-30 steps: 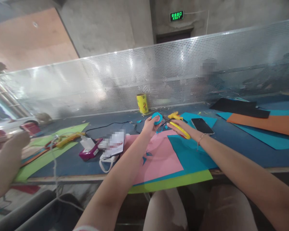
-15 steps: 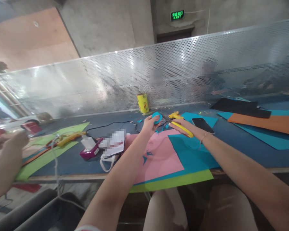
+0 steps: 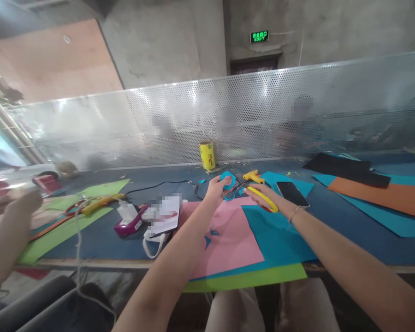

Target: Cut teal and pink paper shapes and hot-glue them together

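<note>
Between the fingers of my left hand (image 3: 217, 189) is a small blue paper piece (image 3: 227, 180), pinched above the table. Yellow-handled scissors (image 3: 263, 197) are gripped in my right hand (image 3: 261, 196), their dark blades pointing left at the paper's edge. Whether the blades touch the paper I cannot tell. Below both hands lies a pink sheet (image 3: 228, 244) with small blue scraps (image 3: 214, 233) on it. Under it are a larger blue sheet (image 3: 280, 240) and a light green sheet (image 3: 249, 280) at the table's front edge.
A yellow hot-glue gun (image 3: 252, 176) lies just beyond my right hand, near a phone (image 3: 292, 193). Behind stands a yellow can (image 3: 207, 156) by a perforated metal screen (image 3: 152, 124). To the left are a purple power strip (image 3: 127, 226), cables and another person's arm (image 3: 17, 230). Black and orange sheets (image 3: 380, 193) lie right.
The whole view has tilted slightly upward, so things sit lower in it. My left hand still holds the blue paper and my right hand the scissors, with little change between them.
</note>
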`<state>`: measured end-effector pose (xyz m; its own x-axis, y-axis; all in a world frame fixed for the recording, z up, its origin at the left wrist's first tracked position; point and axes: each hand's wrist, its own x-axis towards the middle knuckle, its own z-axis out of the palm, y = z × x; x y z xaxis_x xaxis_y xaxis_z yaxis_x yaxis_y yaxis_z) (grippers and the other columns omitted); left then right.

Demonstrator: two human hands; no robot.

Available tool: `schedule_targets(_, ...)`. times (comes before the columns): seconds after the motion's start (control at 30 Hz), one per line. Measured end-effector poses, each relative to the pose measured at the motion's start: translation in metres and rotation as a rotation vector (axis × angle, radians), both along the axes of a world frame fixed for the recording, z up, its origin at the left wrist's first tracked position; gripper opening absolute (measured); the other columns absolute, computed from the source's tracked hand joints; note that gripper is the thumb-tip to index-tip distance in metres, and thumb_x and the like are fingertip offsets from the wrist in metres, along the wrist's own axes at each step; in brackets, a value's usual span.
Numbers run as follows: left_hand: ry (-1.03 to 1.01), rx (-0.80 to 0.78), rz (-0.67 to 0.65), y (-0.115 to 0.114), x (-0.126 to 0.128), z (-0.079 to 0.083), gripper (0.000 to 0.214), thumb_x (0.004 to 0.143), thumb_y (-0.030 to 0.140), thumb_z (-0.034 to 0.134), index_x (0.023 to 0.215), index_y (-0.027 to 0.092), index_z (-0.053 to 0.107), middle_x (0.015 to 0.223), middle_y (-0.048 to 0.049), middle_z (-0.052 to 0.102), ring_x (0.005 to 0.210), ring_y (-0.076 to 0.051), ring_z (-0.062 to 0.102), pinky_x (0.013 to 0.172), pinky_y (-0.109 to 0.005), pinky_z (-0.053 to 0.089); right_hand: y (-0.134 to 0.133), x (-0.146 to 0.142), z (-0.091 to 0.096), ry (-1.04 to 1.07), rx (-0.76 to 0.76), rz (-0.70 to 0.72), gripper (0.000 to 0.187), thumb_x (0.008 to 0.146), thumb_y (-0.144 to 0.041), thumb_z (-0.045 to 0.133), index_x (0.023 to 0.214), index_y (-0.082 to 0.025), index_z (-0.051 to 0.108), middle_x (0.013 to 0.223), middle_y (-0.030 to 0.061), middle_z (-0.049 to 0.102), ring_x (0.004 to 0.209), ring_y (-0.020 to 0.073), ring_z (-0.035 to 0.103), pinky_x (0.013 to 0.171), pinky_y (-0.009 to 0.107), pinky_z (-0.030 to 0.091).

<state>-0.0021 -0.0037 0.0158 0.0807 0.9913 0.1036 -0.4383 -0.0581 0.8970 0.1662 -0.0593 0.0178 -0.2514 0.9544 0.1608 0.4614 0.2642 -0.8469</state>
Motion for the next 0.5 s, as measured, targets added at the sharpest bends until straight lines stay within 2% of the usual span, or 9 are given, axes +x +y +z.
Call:
schedule_targets(0.1, -0.055, -0.036, 0.007, -0.002, 0.003, 0.002, 0.036, 0.043, 0.026, 0.082, 0.058, 0.014, 0.051, 0.055, 0.0051, 0.050, 0.052, -0.006, 0.049, 0.056, -0.021, 0.048, -0.005, -0.004, 0.003, 0.036, -0.040, -0.027, 0.027, 0.079, -0.045, 0.048, 0.069, -0.022, 0.041, 0.045, -0.0067, 0.032, 0.034, 0.0080, 0.028, 0.034, 0.022, 0.021)
schedule_targets(0.23, -0.072, -0.099, 0.000, -0.004, 0.004, 0.005, 0.035, 0.043, 0.024, 0.082, 0.062, 0.014, 0.054, 0.057, 0.0047, 0.052, 0.052, -0.005, 0.050, 0.053, -0.019, 0.047, 0.001, -0.003, -0.001, 0.087, 0.000, -0.019, 0.029, 0.074, -0.048, 0.053, 0.069, -0.022, 0.041, 0.048, -0.0063, 0.030, 0.039, 0.0088, 0.029, 0.036, 0.022, 0.022)
schedule_targets(0.4, 0.057, -0.053, -0.023, -0.003, -0.007, 0.006, 0.034, 0.045, 0.025, 0.080, 0.058, 0.014, 0.051, 0.053, 0.0055, 0.049, 0.047, -0.005, 0.047, 0.047, -0.019, 0.043, 0.013, 0.003, -0.005, 0.163, -0.216, 0.105, 0.040, 0.074, -0.061, 0.046, 0.067, -0.022, 0.039, 0.049, -0.0057, 0.034, 0.038, 0.0082, 0.030, 0.037, 0.022, 0.027)
schedule_targets(0.5, 0.130, 0.018, -0.031, -0.003, -0.012, 0.007, 0.033, 0.048, 0.026, 0.079, 0.056, 0.015, 0.048, 0.051, 0.0061, 0.046, 0.045, -0.005, 0.044, 0.044, -0.018, 0.040, 0.015, 0.003, -0.006, 0.166, -0.249, 0.100, 0.040, 0.076, -0.061, 0.046, 0.067, -0.022, 0.039, 0.048, -0.0056, 0.037, 0.037, 0.0085, 0.032, 0.037, 0.022, 0.027)
